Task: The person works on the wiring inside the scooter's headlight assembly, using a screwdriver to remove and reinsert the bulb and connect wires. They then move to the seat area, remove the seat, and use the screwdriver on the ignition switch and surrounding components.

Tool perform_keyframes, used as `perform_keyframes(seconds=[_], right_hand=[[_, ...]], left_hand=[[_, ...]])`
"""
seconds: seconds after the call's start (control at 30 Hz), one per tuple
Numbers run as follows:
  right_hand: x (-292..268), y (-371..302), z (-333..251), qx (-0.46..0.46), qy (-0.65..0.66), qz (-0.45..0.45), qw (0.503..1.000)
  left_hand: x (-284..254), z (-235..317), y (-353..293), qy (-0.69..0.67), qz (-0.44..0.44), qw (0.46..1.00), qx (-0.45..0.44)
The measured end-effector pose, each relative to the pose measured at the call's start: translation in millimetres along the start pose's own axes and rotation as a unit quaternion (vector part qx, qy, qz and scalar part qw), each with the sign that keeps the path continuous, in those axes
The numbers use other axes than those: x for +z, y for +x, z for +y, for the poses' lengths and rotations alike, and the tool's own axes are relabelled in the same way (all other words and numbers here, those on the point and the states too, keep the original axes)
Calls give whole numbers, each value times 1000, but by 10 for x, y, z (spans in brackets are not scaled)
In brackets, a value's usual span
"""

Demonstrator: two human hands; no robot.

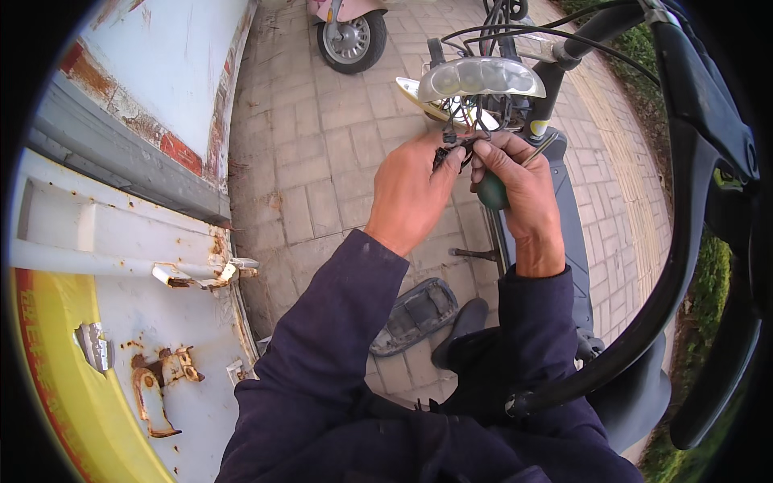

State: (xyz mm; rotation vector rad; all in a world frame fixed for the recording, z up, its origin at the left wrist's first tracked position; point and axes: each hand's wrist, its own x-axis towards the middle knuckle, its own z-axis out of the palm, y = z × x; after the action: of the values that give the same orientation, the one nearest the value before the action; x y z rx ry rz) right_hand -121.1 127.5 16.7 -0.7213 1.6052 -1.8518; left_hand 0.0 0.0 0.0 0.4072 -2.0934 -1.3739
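Both of my hands meet in front of a scooter's opened light. My left hand [409,193] is closed, thumb and fingers pinching black wires with a connector [452,156]. Close beside it, my right hand [527,189] pinches the same wires between thumb and finger. A screwdriver with a rounded green handle [492,191] is also tucked in my right hand; its metal shaft [543,147] sticks out past the knuckles. Just beyond my fingers hangs the clear lamp unit [481,79], with thin wires running down from it. My fingertips partly hide the wire ends.
A black scooter footboard [568,229] lies right of my hands, and a curved black frame bar [680,266] arches on the right. A dark tray-like part [415,316] rests on the paving. Left stands a rusty white metal door [185,322]; a pink scooter's wheel [352,42] is ahead.
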Motion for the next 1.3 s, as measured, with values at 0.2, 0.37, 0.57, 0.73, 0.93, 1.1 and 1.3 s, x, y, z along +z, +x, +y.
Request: perform_keyframes(seconds=[0.2,0.37,0.57,0.73,0.93,1.1,1.3], right_hand=[[65,35,1,-4,31,13,999],[24,44,10,0,20,7,1000],[28,69,54,-39,8,16,999],[63,32,50,-54,-3,36,998],[75,27,-11,-55,3,16,998],[114,-18,-28,-39,30,-7,999],[2,58,-73,9,120,73,990]], left_hand=[[7,12,36,-59,6,998,-32],[27,31,22,-34,25,999,-20],[30,33,36,-69,8,997,-34],[7,45,35,-50,0,998,-27],[-30,25,47,-67,-12,998,4],[-16,57,26,-175,-15,984,-22],[62,72,-10,-175,54,982,-51]])
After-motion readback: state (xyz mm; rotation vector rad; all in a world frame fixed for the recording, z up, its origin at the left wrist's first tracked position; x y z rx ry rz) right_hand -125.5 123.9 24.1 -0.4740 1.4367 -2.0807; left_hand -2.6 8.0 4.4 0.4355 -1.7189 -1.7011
